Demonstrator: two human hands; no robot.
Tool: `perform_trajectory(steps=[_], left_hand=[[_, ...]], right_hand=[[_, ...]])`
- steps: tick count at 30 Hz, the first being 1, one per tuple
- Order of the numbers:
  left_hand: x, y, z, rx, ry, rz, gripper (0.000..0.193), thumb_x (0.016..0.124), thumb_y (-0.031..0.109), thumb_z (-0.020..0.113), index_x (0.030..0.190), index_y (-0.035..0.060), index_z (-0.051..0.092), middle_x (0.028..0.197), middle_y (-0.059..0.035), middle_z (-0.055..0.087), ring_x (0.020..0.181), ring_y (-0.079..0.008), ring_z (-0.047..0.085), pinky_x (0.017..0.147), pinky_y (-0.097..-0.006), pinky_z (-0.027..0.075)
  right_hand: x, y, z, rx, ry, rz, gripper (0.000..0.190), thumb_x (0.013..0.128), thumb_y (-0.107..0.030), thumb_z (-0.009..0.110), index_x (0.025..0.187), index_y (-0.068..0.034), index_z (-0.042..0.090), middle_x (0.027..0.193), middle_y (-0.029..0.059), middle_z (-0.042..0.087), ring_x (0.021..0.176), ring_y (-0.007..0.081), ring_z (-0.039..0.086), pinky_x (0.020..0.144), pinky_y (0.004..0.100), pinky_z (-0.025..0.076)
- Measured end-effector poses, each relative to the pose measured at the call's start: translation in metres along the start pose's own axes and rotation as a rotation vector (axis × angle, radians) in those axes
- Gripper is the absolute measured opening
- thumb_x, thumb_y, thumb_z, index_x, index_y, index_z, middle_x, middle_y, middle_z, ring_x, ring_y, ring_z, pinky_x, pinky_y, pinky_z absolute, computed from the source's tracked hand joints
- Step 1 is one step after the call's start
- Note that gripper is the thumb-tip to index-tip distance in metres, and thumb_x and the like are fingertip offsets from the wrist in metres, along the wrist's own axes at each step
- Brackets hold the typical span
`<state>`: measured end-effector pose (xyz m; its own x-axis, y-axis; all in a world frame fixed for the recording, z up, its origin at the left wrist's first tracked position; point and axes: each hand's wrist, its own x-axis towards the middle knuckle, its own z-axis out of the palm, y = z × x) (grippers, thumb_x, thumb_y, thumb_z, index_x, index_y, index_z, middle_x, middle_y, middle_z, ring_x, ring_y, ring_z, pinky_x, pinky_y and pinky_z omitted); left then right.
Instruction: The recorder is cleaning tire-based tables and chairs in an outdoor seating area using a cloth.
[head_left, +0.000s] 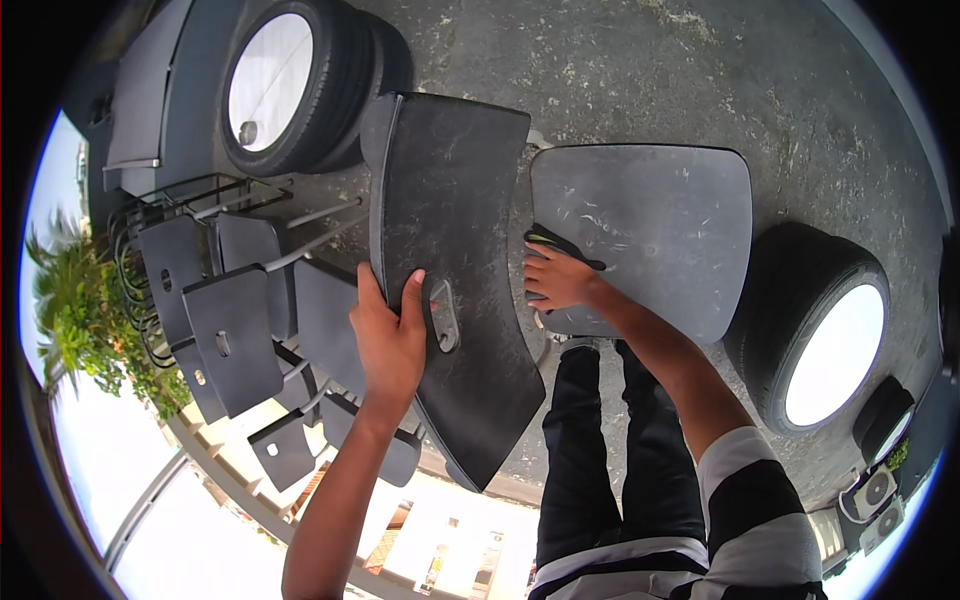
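Note:
A dark chair backrest (457, 202) with an oval slot spans the middle of the view. My left hand (390, 334) grips its left edge, thumb on the near face beside the slot. To the right lies the flat grey chair seat (645, 225), scuffed on top. My right hand (556, 277) rests at the seat's left edge, its fingers bent around a dark folded cloth (562, 244) with a yellow-green patch. Part of that cloth is hidden under the hand.
Several dark chairs (232, 337) with slotted backs stand jumbled at the left. Tyres with white round tops stand at the upper left (330, 82) and right (810, 330). The concrete floor (600, 67) is stained. Outdoor units (876, 487) sit at the lower right.

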<state>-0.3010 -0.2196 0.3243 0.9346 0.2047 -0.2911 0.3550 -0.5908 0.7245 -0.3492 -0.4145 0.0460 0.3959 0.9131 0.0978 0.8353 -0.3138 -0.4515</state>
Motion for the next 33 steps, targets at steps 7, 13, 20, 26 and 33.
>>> perform_trajectory(steps=[7,13,20,26,33], left_hand=[[-0.001,0.003,-0.002,0.005,0.015,0.005,0.020,0.094,0.011,0.059,0.092,-0.0030,0.045,0.076,-0.0178,0.067,0.063,-0.0243,0.069,0.053,-0.0316,0.050],[0.003,0.005,0.007,-0.016,-0.030,-0.007,0.021,0.094,0.011,0.059,0.093,-0.0040,0.045,0.074,-0.0183,0.066,0.062,-0.0255,0.069,0.053,-0.0327,0.050],[0.001,0.002,0.004,0.041,-0.039,0.009,0.021,0.094,0.012,0.059,0.097,-0.0052,0.046,0.074,-0.0185,0.067,0.063,-0.0263,0.069,0.055,-0.0340,0.049],[0.003,-0.001,0.001,0.039,-0.020,0.028,0.021,0.093,0.011,0.059,0.097,-0.0052,0.047,0.073,-0.0182,0.066,0.064,-0.0272,0.069,0.055,-0.0342,0.049],[-0.002,0.000,-0.003,0.003,-0.016,0.008,0.021,0.093,0.012,0.059,0.095,-0.0039,0.046,0.071,-0.0173,0.066,0.063,-0.0269,0.069,0.054,-0.0343,0.049]], right_hand=[[0.045,0.096,-0.054,-0.131,0.076,0.240,0.040,0.088,-0.046,0.050,0.082,-0.011,0.068,0.089,0.0016,0.060,0.106,0.0195,0.050,0.115,0.0445,0.017],[0.023,0.069,-0.046,-0.226,0.112,0.508,0.046,0.091,-0.046,0.048,0.121,-0.013,0.060,0.136,0.0057,0.049,0.136,0.0216,0.031,0.116,0.0483,0.014],[-0.064,-0.044,-0.019,-0.011,-0.082,0.620,0.067,0.091,-0.046,0.051,0.149,-0.023,0.027,0.157,0.0032,0.019,0.144,0.0244,0.017,0.115,0.0529,0.014],[-0.115,-0.067,-0.036,0.148,-0.196,0.486,0.082,0.079,-0.050,0.064,0.149,-0.023,0.028,0.157,0.0040,0.019,0.145,0.0229,0.017,0.116,0.0490,0.015],[-0.068,-0.010,-0.043,0.028,-0.194,0.358,0.081,0.081,-0.052,0.059,0.150,-0.024,0.026,0.157,0.0029,0.017,0.146,0.0219,0.014,0.116,0.0497,0.012]])
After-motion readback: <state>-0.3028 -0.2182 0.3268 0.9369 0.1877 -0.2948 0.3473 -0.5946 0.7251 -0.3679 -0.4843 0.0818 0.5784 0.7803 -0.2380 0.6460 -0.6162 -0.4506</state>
